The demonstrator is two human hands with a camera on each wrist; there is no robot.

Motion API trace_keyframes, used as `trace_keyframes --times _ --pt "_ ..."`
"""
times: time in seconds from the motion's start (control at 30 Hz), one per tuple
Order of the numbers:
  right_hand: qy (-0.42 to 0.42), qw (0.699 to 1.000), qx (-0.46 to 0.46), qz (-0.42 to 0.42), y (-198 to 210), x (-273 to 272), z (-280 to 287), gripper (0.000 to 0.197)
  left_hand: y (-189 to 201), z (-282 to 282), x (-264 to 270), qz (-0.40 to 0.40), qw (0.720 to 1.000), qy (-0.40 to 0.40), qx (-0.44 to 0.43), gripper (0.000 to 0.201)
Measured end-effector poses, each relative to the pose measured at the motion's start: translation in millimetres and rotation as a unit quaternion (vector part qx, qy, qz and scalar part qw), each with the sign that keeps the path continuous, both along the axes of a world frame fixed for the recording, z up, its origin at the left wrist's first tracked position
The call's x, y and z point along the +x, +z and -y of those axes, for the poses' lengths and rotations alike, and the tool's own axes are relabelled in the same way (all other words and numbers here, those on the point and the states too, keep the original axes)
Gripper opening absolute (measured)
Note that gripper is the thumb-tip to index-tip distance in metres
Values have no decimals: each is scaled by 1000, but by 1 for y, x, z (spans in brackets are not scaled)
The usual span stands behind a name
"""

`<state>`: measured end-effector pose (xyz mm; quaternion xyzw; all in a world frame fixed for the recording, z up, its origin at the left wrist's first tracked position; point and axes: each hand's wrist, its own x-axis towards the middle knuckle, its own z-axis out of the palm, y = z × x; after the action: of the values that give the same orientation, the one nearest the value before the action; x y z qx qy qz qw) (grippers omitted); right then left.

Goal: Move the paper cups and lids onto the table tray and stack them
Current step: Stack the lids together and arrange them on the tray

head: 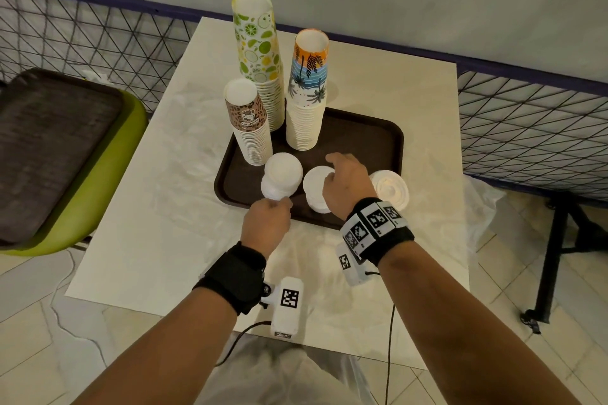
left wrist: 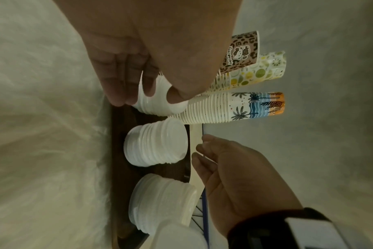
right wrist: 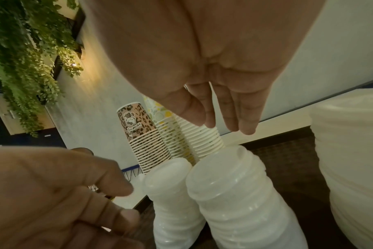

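Note:
A brown tray (head: 368,138) sits on the pale table. Three upside-down cup stacks stand at its back: lime print (head: 260,52), palm print (head: 307,89), leopard print (head: 246,122). Three white lid stacks stand along its front: left (head: 281,174), middle (head: 314,184), right (head: 391,189). My left hand (head: 283,204) is at the base of the left lid stack (left wrist: 158,104), fingers loosely curled, with a small gap to the stack in the right wrist view. My right hand (head: 332,168) hovers just over the middle lid stack (right wrist: 234,193), fingers (right wrist: 247,118) straight and holding nothing.
A green chair (head: 108,194) carrying a second dark tray (head: 59,154) stands left of the table. Wire mesh fencing (head: 526,128) runs behind and to the right. Crinkled clear plastic (head: 184,174) covers the tabletop around the tray. A black frame leg (head: 552,256) stands at the right.

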<state>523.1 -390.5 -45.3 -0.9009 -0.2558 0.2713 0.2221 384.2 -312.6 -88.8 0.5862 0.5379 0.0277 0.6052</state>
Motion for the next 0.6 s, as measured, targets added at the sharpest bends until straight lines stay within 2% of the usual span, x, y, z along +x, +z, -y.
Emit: trace_keyframes --times 0.13,0.27,0.33,0.4,0.47,0.6 --pt "-11 997 30 75 -3 4 9 49 8 -3 -6 15 999 10 28 35" --pt "-135 971 44 192 -15 24 46 45 7 10 2 39 999 -32 -11 35" --pt "-198 967 22 158 -26 37 68 50 6 17 13 32 997 -48 -56 30" --pt "-221 973 2 62 -36 47 82 55 4 22 24 25 995 -32 -92 30" --pt "-193 981 -10 1 -45 50 87 57 0 24 33 21 994 -5 -106 36" --pt "-148 989 -14 -2 -56 44 84 54 -5 28 43 18 994 1 -107 36"
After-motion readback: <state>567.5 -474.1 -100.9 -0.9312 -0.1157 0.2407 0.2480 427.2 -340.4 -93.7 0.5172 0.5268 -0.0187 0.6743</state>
